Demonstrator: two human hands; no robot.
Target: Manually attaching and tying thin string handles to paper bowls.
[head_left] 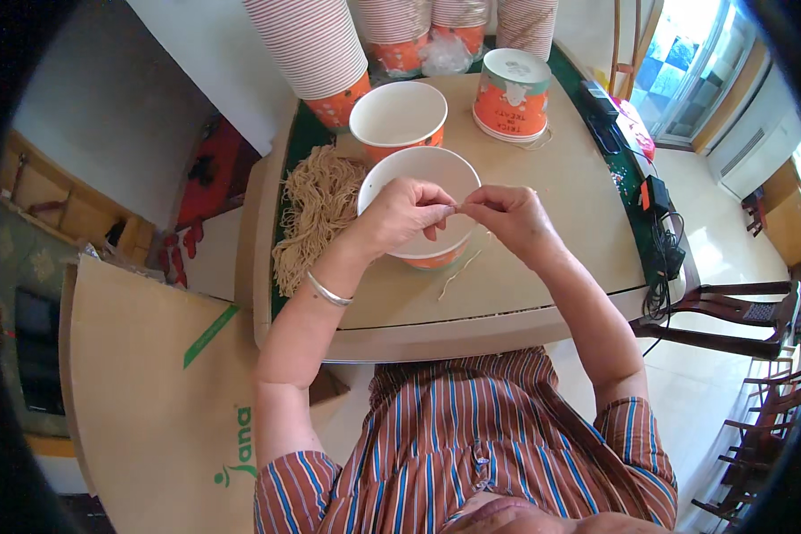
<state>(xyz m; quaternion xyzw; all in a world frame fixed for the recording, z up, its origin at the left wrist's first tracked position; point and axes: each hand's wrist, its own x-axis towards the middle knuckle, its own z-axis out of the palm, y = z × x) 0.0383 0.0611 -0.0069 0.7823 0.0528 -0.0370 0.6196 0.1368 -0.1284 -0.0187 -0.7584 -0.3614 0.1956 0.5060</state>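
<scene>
Head view, tub [423, 162] mouth-up, axis upright, hands [512, 220] pinched above, whether holding anything unclear.

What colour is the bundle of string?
The string bundle is light tan, showing best in the head view.

At the centre of the frame I had the worktop [561, 254], brown on top with a green border. A pale wall [205, 53] rose beyond it in the upper left, and wooden shelving [40, 191] curved along the left edge. Daylight came through the window [685, 53] at my upper right, and the pale, glossy floor [699, 209] below it caught a bright patch. A dark wooden chair [734, 298] stood at the right, near the worktop; more dark chairs [743, 458] filled the lower right.
</scene>
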